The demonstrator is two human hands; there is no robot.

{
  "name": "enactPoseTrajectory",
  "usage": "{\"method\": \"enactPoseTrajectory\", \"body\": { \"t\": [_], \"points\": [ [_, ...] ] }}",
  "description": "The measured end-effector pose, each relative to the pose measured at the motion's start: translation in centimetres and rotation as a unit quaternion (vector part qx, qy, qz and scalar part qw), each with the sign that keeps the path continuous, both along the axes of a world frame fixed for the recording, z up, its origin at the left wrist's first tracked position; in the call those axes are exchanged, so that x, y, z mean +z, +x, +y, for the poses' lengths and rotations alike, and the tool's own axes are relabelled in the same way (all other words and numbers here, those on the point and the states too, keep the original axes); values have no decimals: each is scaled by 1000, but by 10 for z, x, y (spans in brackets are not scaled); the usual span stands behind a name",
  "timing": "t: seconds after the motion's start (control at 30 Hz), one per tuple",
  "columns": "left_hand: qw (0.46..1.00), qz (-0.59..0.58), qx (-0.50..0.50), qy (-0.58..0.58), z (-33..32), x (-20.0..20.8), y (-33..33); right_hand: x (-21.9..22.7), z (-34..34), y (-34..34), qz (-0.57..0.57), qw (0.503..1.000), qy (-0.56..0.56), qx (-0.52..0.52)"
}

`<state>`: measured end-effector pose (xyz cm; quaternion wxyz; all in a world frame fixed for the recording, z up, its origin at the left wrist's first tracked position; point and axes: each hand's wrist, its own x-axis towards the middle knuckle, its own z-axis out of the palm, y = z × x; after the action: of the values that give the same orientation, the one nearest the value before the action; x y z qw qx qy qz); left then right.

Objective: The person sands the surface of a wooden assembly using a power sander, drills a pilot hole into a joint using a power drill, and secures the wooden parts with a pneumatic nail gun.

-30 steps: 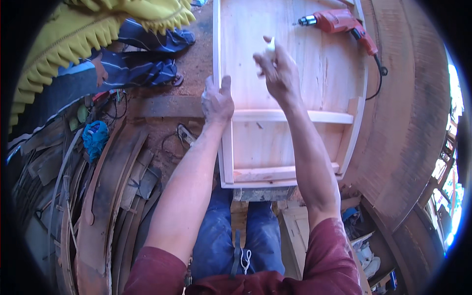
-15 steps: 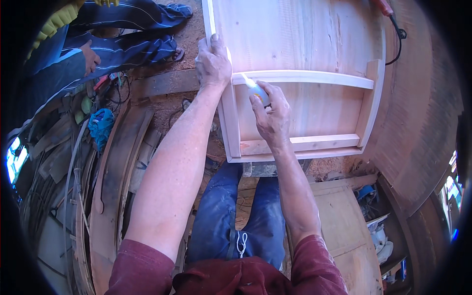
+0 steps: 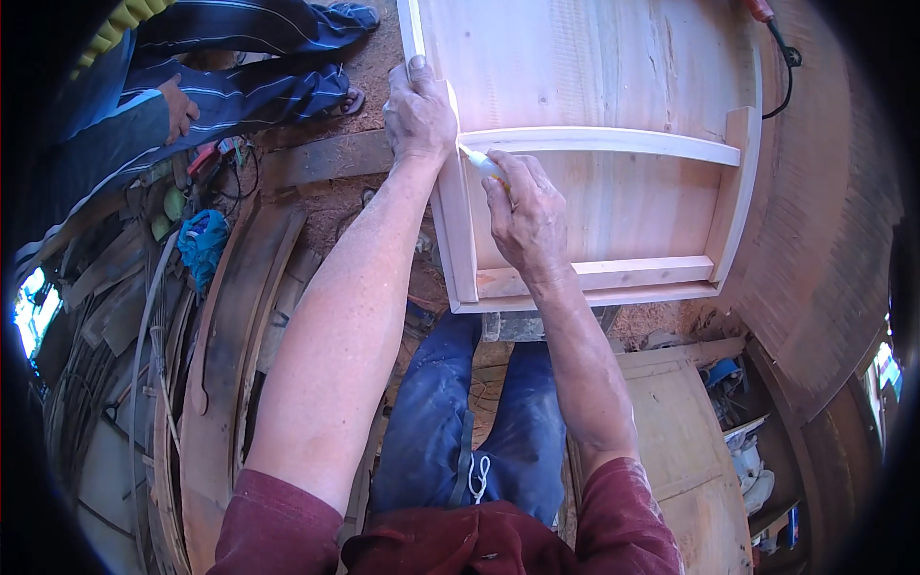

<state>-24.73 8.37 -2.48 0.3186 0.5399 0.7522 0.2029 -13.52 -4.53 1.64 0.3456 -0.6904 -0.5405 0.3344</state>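
A pale wooden frame (image 3: 461,235) with a thin panel (image 3: 585,81) inside stands before me. My left hand (image 3: 420,113) is closed around its left side piece, thumb uppermost, the other fingers partly hidden. In my right hand (image 3: 529,213) is a small white squeeze bottle (image 3: 484,164) with a narrow nozzle, tilted up to the left. Its tip is at the joint where the upper crossbar (image 3: 604,141) meets the left side piece, close by my left hand. A second crossbar (image 3: 623,276) runs along the frame's near end.
At the upper left another person sits in dark striped trousers (image 3: 240,101), a hand (image 3: 178,107) resting on the leg. Wooden boards (image 3: 225,355) and a blue cloth bundle (image 3: 202,244) lie at left. A black cord (image 3: 792,59) hangs at upper right. Large wooden sheets (image 3: 815,211) lean at right.
My right hand has brought the bottle's tip left and slightly down, from above the crossbar's end to the corner joint. My left hand keeps its hold on the frame.
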Motion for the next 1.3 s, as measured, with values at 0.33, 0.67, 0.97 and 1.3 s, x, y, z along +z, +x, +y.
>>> {"method": "enactPoseTrajectory", "body": {
  "t": [0.33,0.67,0.97,1.3],
  "points": [
    [1000,9,1,-4,0,4,4,3,3,4,-29,999,15,26],
    [1000,8,16,-21,1,4,4,1,-28,10,55,998,-27,-29],
    [1000,7,6,-5,0,-3,1,41,-128,27,10,988,-120,97],
    [999,30,32,-24,5,-10,1,30,-153,2,-25,991,-90,91]
  ]
}}
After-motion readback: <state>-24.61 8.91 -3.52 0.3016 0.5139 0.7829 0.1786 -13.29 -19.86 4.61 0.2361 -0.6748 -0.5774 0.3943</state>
